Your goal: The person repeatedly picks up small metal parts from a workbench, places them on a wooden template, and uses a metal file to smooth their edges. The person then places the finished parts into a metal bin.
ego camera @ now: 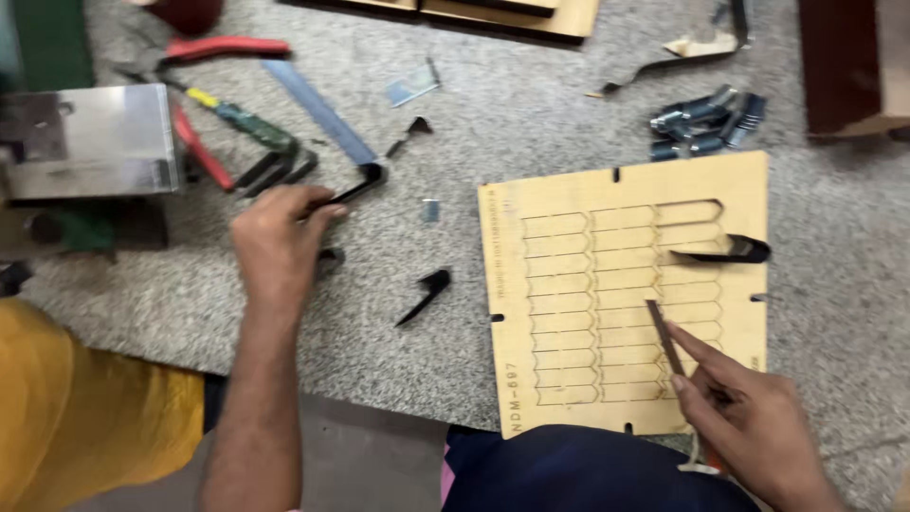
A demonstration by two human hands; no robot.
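Your right hand [749, 417] pinches a thin metal strip [665, 338] against the slotted wooden board [626, 284] directly beneath it, fitting in progress. Your left hand [280, 237] closes on a bent black strip [355, 185] on the counter [455, 114]; seating it needs slot alignment.

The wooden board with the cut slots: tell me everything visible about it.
The wooden board is a pale, flat, roughly square plywood sheet lying on the grey speckled surface. Thin slots trace three columns of stacked, arrow-ended shapes; small notches mark its edges, and print runs along its left side. A bent dark strip stands in the slots at upper right. The right hand holds a narrow dark strip against its lower right. The near edge meets dark blue cloth.
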